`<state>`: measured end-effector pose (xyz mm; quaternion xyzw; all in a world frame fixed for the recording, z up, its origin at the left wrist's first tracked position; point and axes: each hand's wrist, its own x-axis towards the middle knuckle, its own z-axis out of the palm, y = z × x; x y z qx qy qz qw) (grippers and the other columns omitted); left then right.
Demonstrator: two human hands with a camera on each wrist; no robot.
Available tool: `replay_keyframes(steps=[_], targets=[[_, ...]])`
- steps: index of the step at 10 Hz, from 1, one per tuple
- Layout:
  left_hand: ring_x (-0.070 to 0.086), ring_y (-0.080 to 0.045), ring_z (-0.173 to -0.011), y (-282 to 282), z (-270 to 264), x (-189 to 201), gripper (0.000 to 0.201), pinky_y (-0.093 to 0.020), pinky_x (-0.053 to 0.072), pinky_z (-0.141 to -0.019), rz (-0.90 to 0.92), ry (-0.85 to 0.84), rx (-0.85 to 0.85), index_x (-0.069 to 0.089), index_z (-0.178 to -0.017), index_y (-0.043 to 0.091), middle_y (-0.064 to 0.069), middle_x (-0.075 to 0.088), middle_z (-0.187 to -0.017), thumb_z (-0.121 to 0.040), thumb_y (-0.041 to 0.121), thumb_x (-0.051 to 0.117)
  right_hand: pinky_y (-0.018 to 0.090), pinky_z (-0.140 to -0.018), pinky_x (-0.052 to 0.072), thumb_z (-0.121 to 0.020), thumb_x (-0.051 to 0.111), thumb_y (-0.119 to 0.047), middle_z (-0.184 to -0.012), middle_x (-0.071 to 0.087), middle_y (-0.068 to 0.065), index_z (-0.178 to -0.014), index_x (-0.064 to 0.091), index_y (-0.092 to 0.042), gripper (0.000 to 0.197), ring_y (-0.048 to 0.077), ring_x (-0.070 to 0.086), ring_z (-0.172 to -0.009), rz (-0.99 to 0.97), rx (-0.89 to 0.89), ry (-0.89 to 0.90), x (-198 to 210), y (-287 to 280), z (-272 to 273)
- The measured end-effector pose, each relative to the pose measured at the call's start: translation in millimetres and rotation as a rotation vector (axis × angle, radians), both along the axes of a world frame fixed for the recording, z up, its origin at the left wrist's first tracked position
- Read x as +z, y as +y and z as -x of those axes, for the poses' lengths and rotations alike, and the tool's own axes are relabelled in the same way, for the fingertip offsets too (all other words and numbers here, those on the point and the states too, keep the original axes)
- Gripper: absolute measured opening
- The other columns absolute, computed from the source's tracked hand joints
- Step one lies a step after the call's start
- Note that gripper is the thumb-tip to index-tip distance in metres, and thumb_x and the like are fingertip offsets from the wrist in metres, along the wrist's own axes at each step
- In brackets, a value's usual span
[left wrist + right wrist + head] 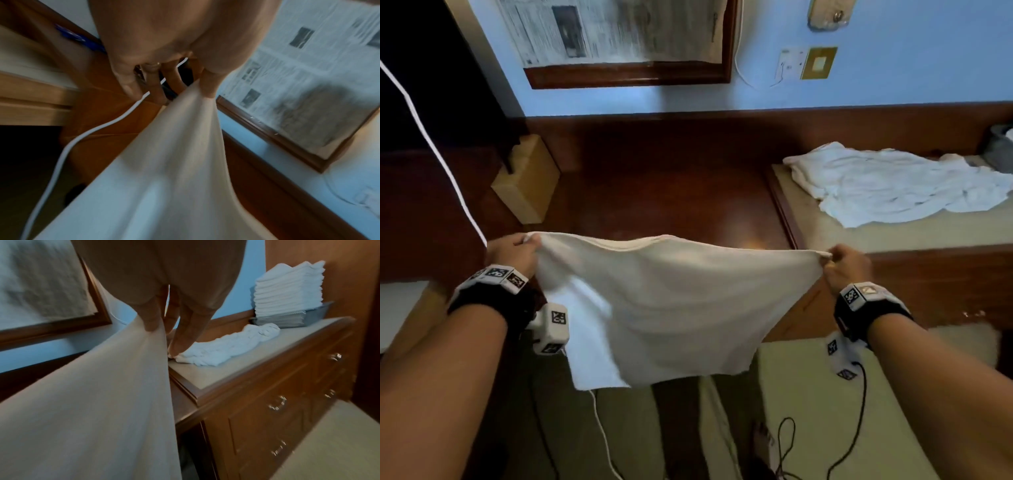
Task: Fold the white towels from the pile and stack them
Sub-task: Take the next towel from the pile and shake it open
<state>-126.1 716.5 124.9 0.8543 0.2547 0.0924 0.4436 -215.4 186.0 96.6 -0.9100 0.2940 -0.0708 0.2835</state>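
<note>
left hand (515, 251) pinching one top corner of white towel (671, 308) | right hand (847, 269) pinching the other | towel hanging taut between fingers, clear of the crumpled pile (893, 185) | keeping corners level and tension even should be giving a square fold

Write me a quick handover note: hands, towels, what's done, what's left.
Left hand and right hand each pinch a top corner of one white towel, stretched in the air between them, not yet folded.
Unfolded pile lies on the dresser top, to the right.
Done: a tall folded stack stands in a grey basket behind the pile.
Left: fold this towel, stack it, then work through the pile.
</note>
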Motion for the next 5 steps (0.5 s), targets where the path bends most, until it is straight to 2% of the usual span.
replay_keyframes(steps=[1,2,3,4,5], targets=[[0.068,-0.041,-0.098,26.1,8.5,-14.8,0.024,-0.049,0.054,-0.081,-0.024,0.098,0.142,0.071,-0.099,0.007,-0.028,0.068,-0.105,-0.093,0.024,0.054,0.034,-0.076,0.046,-0.086,0.061,-0.008,-0.102,0.069,0.021,-0.098,0.072,-0.007,0.016,0.037,0.063,-0.093,-0.013,-0.105,-0.012,-19.6,-6.6,12.1],[0.070,-0.017,-0.068,35.7,11.7,-24.9,0.027,-0.029,0.050,-0.064,0.073,0.141,0.234,0.064,-0.097,0.005,-0.008,0.074,-0.087,-0.101,0.025,0.045,0.029,-0.074,0.042,-0.087,0.063,-0.016,-0.096,0.070,0.018,-0.098,0.072,-0.011,0.015,0.035,0.064,-0.092,-0.096,-0.151,0.037,-26.5,-5.0,12.4],[0.062,-0.009,-0.058,26.9,18.1,-28.6,0.024,-0.028,0.053,-0.065,0.314,0.112,0.270,0.052,-0.087,0.022,0.003,0.061,-0.088,-0.106,0.023,0.038,0.038,-0.074,0.057,-0.082,0.060,-0.021,-0.086,0.070,0.015,-0.087,0.068,-0.015,0.011,0.035,0.068,-0.083,-0.158,-0.241,0.027,-29.4,3.3,5.9],[0.068,-0.024,-0.106,49.1,5.8,-60.9,0.040,-0.033,0.053,-0.078,0.484,0.072,0.305,0.051,-0.139,0.014,-0.008,0.065,-0.125,-0.108,0.028,0.030,0.045,-0.061,0.062,-0.081,0.053,-0.013,-0.081,0.070,0.011,-0.086,0.060,-0.018,0.010,0.030,0.071,-0.062,-0.335,-0.378,-0.072,-28.5,12.1,-0.1],[0.062,-0.026,-0.122,39.7,-1.0,-53.4,0.049,-0.035,0.054,-0.080,0.709,0.043,0.366,0.041,-0.149,0.011,-0.010,0.056,-0.142,-0.108,0.034,0.026,0.050,-0.063,0.061,-0.090,0.043,-0.008,-0.087,0.072,0.016,-0.096,0.054,-0.014,0.014,0.030,0.072,-0.064,-0.483,-0.463,-0.212,-18.7,25.6,-12.1]])
